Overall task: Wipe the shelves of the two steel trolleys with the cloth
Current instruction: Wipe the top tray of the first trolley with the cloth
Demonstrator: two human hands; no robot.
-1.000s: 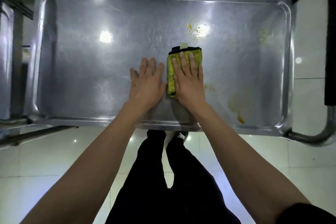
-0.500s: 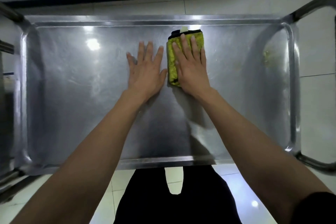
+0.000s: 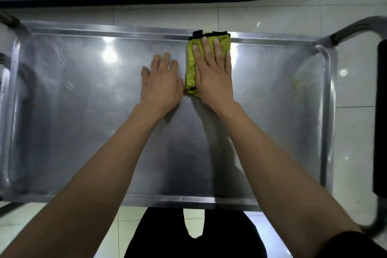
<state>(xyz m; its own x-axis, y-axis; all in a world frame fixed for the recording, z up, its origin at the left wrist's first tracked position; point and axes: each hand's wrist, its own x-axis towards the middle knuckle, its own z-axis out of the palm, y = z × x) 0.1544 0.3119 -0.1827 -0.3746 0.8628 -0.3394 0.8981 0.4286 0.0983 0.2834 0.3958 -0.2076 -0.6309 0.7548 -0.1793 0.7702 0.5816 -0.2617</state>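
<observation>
Right hand point(image 3: 213, 75) flat, pressing cloth point(image 3: 191, 69) at shelf point(image 3: 83, 132) far rim, left hand point(image 3: 161, 84) flat, empty; cloth may overshoot, yellow residue point(image 3: 296, 86) missed.

A single head-worn camera looks almost straight down from above the near long edge of the steel trolley's top shelf point(image 3: 62, 132), close enough that the shelf spans nearly the full width. Both forearms enter from the bottom edge (wide-angle lens, so the rims bow), and tiled floor point(image 3: 261, 16) shows beyond the far rim.
</observation>
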